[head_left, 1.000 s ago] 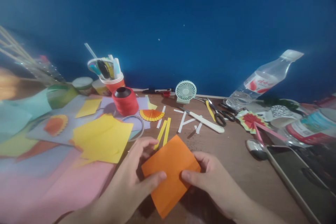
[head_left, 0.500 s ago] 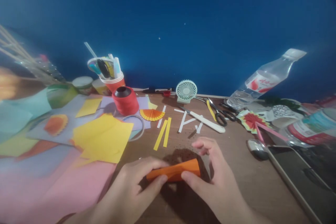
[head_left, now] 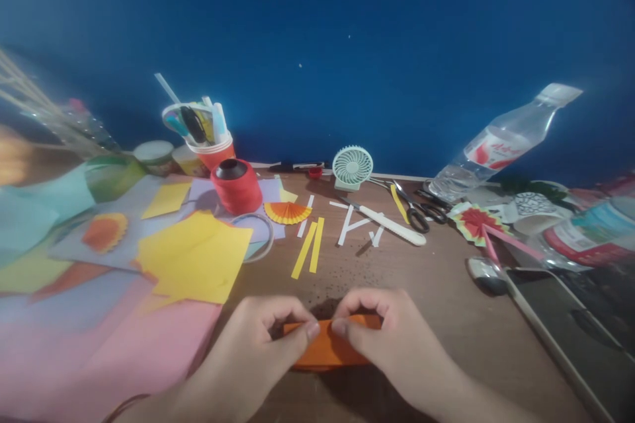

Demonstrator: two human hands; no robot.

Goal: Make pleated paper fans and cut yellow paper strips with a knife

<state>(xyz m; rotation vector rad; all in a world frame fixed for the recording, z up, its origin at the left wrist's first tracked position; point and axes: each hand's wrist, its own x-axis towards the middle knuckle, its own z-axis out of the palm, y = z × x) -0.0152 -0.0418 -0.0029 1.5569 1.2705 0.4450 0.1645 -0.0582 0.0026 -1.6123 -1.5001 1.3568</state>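
Note:
A folded strip of orange paper [head_left: 330, 349] lies crosswise between my hands, low over the brown table. My left hand [head_left: 270, 337] pinches its upper edge left of the middle, thumb on the near face. Just to the right, my right hand [head_left: 380, 330] pinches the same edge, also with the thumb in front. The fingertips behind the paper are partly hidden. Beyond the hands lie two yellow paper strips [head_left: 310, 248], several white paper strips [head_left: 347, 225] and a white-handled craft knife [head_left: 391, 225].
Coloured paper sheets [head_left: 193, 258] cover the left side, with a red thread spool [head_left: 237, 188] and a cup of pens [head_left: 215, 149] behind. A small fan [head_left: 352, 167] stands by the blue wall. Scissors [head_left: 417, 211], a leaning bottle [head_left: 501, 145] and a phone [head_left: 565, 324] are right.
My right fingers, raised and apart from the paper before, have come down to pinch its top edge near my left hand. The orange paper has turned, showing a wider flat face.

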